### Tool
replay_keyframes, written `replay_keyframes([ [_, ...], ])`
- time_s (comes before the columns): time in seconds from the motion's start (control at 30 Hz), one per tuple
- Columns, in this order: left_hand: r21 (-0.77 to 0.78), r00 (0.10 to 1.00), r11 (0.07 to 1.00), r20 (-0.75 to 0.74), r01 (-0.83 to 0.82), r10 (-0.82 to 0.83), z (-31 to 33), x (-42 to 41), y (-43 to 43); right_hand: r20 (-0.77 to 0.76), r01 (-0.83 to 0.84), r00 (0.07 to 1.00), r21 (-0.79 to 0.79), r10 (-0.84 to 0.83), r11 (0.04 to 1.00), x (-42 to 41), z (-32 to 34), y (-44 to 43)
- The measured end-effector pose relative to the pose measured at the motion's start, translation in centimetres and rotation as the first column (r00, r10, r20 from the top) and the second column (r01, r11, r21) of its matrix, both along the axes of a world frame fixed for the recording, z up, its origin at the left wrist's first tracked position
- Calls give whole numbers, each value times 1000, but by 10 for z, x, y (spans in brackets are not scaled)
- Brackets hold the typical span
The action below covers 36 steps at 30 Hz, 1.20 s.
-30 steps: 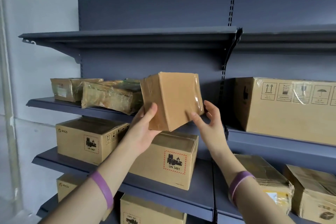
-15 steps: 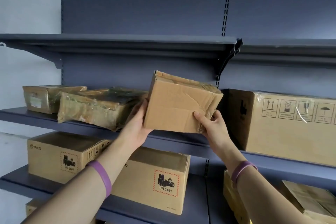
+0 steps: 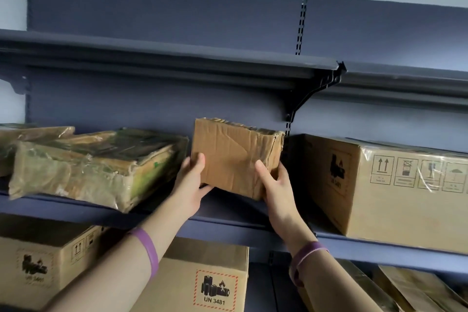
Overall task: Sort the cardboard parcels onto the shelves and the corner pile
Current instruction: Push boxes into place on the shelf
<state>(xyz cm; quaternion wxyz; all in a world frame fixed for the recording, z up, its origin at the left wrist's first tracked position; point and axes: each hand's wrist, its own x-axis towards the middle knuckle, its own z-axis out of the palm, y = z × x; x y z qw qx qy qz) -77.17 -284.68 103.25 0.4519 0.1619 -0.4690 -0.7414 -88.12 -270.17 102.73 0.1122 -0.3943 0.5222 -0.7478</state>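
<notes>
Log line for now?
phase: placing | creased parcel: held over middle shelf, between wrapped parcel and large box | left hand: grips left edge | right hand: grips right edge

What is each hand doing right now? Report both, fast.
Left hand: grips the lower left corner of the creased brown cardboard parcel.
Right hand: grips the same parcel's lower right corner.

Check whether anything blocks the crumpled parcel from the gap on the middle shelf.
Nothing visible does. The left hand and right hand hold the crumpled parcel in the gap between the plastic-wrapped parcel and the large box, over the middle shelf.
</notes>
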Motion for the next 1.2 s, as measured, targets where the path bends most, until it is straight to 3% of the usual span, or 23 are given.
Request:
replay_keyframes([
  [0.1, 31, 999, 999, 33, 22, -23, -1, -2, -8, 51, -110, 993, -20, 111, 994, -7, -3, 2],
  [0.2, -7, 992, 997, 102, -74, 74, -6, -8, -9, 35, -47, 998, -12, 47, 999, -8, -5, -4],
  [0.33, -324, 928, 927, 249, -189, 276, -8, -9, 0, -9, 130, 991, -5, -130, 992, 0, -4, -4],
  [0.4, -448, 957, 887, 191, -113, 218, -8, -9, 8, -56, 176, 983, 1, -176, 984, 5, -5, -2],
  [0.5, -608, 962, 786, 266, 115, 65, -10, -7, 15, -172, 196, 965, -20, -197, 980, 12, -5, -1],
  [0.6, -576, 956, 782, 280, 236, -82, -11, -11, 14, -297, 138, 945, -11, -135, 990, 11, -9, -5],
  [0.8, -372, 998, 927, 56, 44, -25, -11, -6, 7, -445, 10, 895, 126, 47, 992, 5, -15, -11],
  [0.9, -211, 993, 973, -52, 92, -105, -8, 2, 7, -387, 32, 922, 117, 15, 993, 4, -16, -10],
  [1.03, -252, 995, 964, -39, 82, -95, -8, 10, 11, -376, 196, 913, 71, -156, 978, 4, -12, -7],
  [1.2, -247, 995, 966, -54, 72, -88, -5, 11, 14, -105, 213, 972, 26, -210, 977, -4, -7, -2],
])
